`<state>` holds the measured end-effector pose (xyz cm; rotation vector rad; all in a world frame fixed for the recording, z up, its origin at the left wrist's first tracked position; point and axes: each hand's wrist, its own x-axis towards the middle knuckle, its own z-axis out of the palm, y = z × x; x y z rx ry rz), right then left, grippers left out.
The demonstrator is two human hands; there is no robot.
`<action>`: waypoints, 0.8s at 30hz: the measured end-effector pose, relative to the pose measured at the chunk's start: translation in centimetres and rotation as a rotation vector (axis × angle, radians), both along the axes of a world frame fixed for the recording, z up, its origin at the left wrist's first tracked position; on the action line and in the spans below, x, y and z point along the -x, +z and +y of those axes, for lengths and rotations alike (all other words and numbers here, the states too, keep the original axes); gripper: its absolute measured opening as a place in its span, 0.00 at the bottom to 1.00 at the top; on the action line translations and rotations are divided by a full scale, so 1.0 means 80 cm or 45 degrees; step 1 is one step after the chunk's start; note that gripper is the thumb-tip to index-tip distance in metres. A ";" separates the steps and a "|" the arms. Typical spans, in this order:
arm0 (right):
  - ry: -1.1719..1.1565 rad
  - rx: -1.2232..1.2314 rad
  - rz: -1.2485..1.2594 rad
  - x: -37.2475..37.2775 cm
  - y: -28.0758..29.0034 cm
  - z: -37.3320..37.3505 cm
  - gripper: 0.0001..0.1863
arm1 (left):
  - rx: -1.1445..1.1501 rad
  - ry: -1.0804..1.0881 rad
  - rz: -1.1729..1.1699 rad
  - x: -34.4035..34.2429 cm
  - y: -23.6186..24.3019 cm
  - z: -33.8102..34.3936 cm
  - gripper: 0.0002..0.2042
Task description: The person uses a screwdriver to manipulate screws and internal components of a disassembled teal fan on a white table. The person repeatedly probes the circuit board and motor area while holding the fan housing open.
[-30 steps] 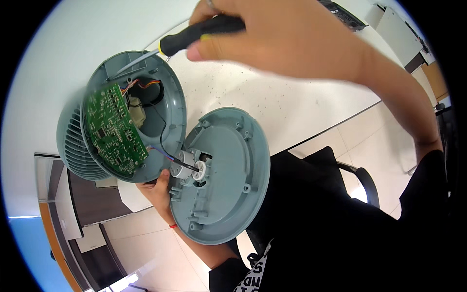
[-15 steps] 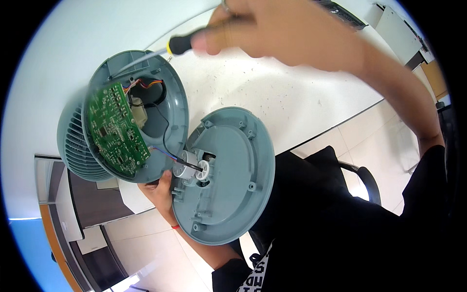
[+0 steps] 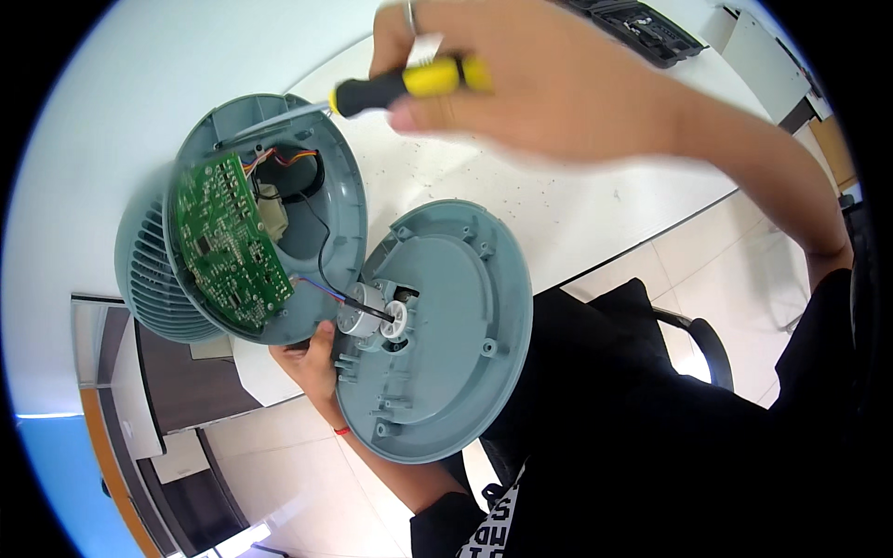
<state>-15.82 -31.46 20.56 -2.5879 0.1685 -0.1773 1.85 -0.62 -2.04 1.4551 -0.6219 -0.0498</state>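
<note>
My right hand [image 3: 549, 84] is closed round the black-and-yellow handle of a screwdriver [image 3: 372, 94]. The screwdriver's shaft slants down to the left, with its tip inside the upper part of a blue-green fan housing [image 3: 349, 191]. A green circuit board [image 3: 228, 246] and coloured wires sit in that opened housing. Under its lower rim, my left hand [image 3: 312, 365] grips the housing, thumb against the edge, other fingers mostly hidden. Beside it hangs a round blue-green base cover [image 3: 446, 372] carrying a small white motor [image 3: 361, 312]; a cable joins the two parts.
A white table [image 3: 577, 214] with small dark specks lies beneath the work. At its far edge is an open black tool case [image 3: 642, 33]. The fan's slatted grille [image 3: 153, 270] stands behind the housing. A black chair [image 3: 707, 349] is at the right.
My right hand has shifted slightly down, and more of the screwdriver's yellow handle shows as the grip has turned. The housing and cover have moved a little to the right.
</note>
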 end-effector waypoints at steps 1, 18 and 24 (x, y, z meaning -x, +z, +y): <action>0.174 -0.463 0.058 -0.008 -0.005 -0.021 0.11 | -0.020 0.013 0.003 -0.001 0.001 0.004 0.26; 0.885 0.369 -0.573 -0.044 -0.039 -0.098 0.15 | 0.019 -0.125 0.094 0.001 -0.002 -0.023 0.22; 0.037 0.574 -0.356 0.007 -0.017 -0.023 0.19 | 0.035 -0.128 0.091 0.006 0.010 -0.020 0.22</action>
